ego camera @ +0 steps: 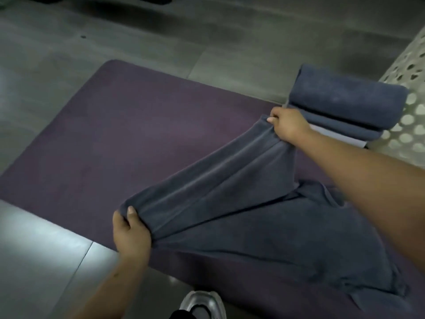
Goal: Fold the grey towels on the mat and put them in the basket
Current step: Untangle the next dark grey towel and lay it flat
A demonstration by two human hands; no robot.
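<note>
Grey towel (241, 203) is stretching between 2 hands above purple mat (110, 134). Left hand (131, 229) and right hand (289, 125) are each gripping a corner. Folded towels (345, 100) are sitting nearby.

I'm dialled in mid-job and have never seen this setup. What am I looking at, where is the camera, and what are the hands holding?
No machine here: a person works bare-handed, filmed by one wide-angle camera worn on the head, looking down. The left hand and right hand each pinch an end of a dark grey terry towel, stretched between them, its lower part draped on the purple rectangular mat on the floor. Behind the right hand, folded grey towels are stacked beside a pale perforated basket. A silver shoe shows below.
</note>
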